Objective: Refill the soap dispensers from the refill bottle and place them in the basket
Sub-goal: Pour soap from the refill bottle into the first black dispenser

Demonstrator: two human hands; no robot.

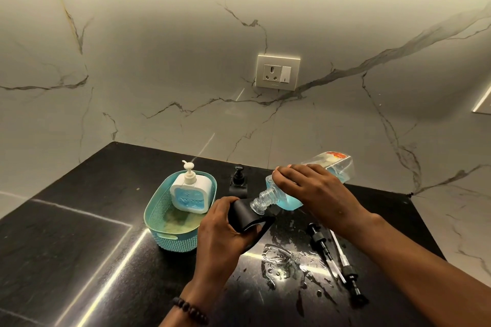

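The tabletop (79,233) carries the basket (170,236) at 9 o'clock; one white dispenser (191,194) stands inside it. At centre, the right hand (313,194) is closed around the refill bottle (292,194), tilted neck-down into the black dispenser (247,218), which the left hand (223,231) wraps firmly. The bottle appears light, rigid plastic, probably slick: hold mid-body. Spilled liquid (281,260) and two pump heads (334,260) lie at 4 o'clock.

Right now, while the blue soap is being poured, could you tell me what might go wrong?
The refill bottle is tipped steeply over the black dispenser, itself tilted in the left hand, so soap may miss. The countertop is already wet beside it. The loose pumps lie under the right hand's forearm.
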